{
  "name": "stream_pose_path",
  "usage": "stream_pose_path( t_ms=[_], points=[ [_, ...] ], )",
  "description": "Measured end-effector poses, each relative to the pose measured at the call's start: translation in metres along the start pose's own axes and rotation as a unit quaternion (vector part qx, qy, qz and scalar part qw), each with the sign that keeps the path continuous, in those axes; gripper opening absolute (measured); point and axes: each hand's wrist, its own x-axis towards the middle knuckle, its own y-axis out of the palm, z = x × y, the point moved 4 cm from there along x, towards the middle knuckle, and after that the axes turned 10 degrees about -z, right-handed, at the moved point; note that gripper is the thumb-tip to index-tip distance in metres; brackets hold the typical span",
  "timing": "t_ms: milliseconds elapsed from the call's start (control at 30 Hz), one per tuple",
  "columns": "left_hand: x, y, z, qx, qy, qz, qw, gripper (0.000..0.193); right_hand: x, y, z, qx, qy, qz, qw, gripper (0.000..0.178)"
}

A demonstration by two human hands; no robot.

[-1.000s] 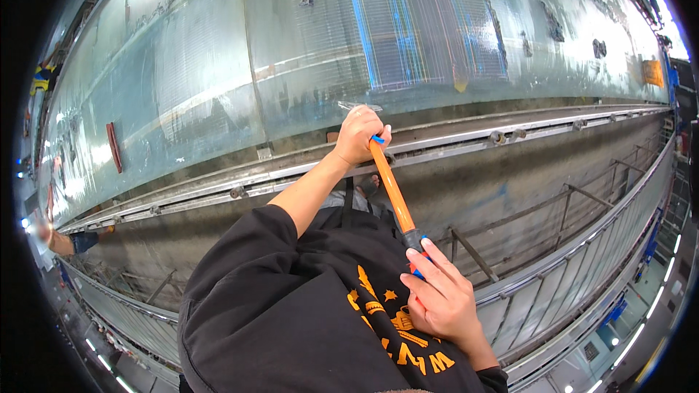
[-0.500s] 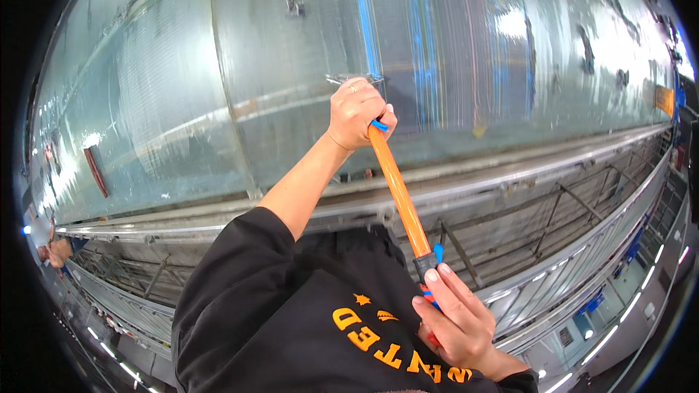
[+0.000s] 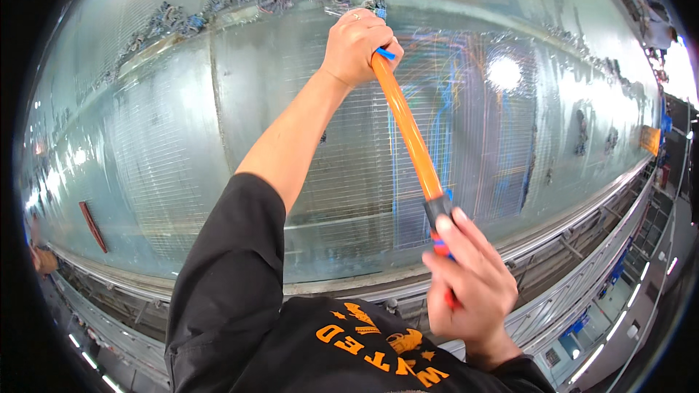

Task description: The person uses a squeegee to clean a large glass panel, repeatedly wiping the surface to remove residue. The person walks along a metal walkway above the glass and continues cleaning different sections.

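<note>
An orange-handled tool [image 3: 411, 138] slants over a wet, glossy, pale green surface [image 3: 291, 196]. My left hand [image 3: 358, 45] is wrapped round its far end, beside a blue strip. Most of the tool's head is hidden under that hand; a thin metal edge and a dark and blue clump [image 3: 376, 7] show beside the knuckles. At the near end, below a black collar, my right hand [image 3: 477, 276] closes round a red and blue grip. Fine blue and orange threadlike lines [image 3: 444, 94] run over the surface right of the handle.
A ridge of dark, wet clumps [image 3: 218, 7] crosses the far part of the surface. A reddish-brown strip [image 3: 93, 227] lies at the left. Along the near side runs a metal rail [image 3: 553, 236]. A person [image 3: 44, 258] is partly visible at the left rim.
Both hands have moved away from my body with the tool, its head now at the dark ridge. I lean further over the surface. The bold blue streak ahead of the tool no longer shows.
</note>
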Motion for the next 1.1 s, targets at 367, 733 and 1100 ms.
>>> stream_pose_path(
  t_ms=[367, 733, 1100],
  points=[
    [-0.086, -0.053, -0.188, -0.003, -0.024, -0.005, 1.0, 0.031, -0.191, -0.067, 0.054, 0.064, 0.006, -0.016, 0.998, 0.026],
    [-0.244, -0.1, -0.379, 0.015, -0.053, 0.05, 0.997, 0.033, -0.425, -0.089, 0.082, 0.042, 0.06, -0.01, 0.997, 0.04],
    [-0.196, -0.186, -0.405, 0.123, 0.039, 0.039, 0.991, 0.03, -0.471, -0.071, 0.048, 0.29, 0.234, -0.035, 0.927, 0.044]
  ],
)
